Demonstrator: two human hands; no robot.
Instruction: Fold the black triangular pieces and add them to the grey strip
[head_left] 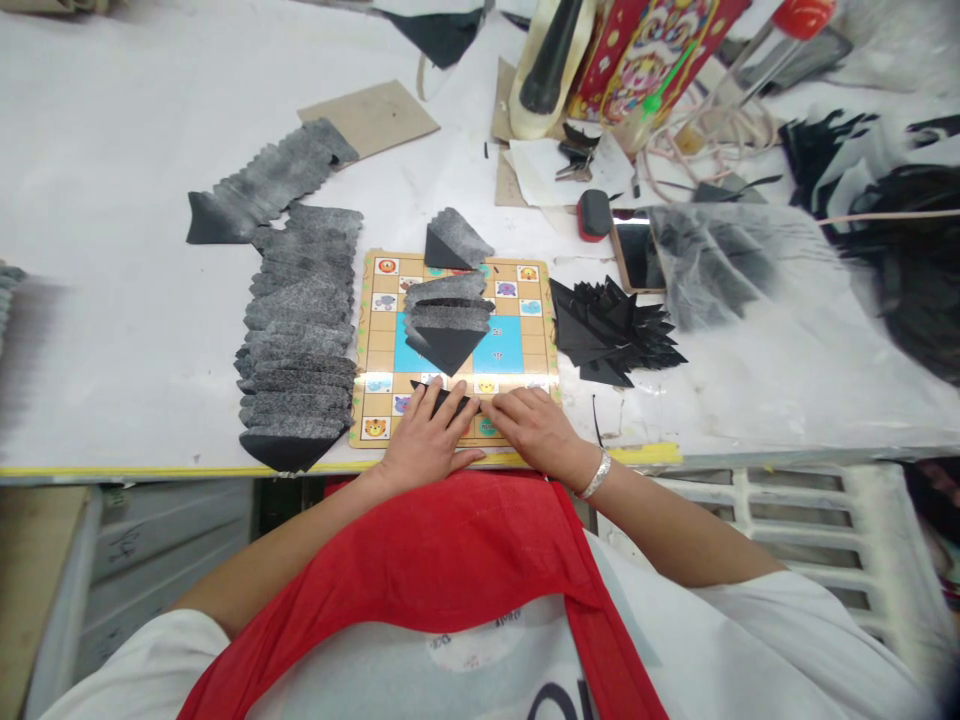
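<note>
Black piece [441, 400] is lying on the near part of an animal-picture board [379, 350], left hand [424, 437] spread over it, fingers apart and pressing down. Right hand [536, 425] has its fingers bunched by the piece's right end, can't tell if they're pinching it. Grey-and-black pieces [450, 345] sit just beyond, with a long overlapping row [300, 300] left and a spiky black pile [615, 330] right.

Assorted objects on a white table [112, 130]
A phone [634, 252] is laid against a plastic bag [709, 270], near a small case [594, 214]; keys [576, 170] are laid on white paper [534, 172], and a red box [646, 62] is set farther back.
</note>
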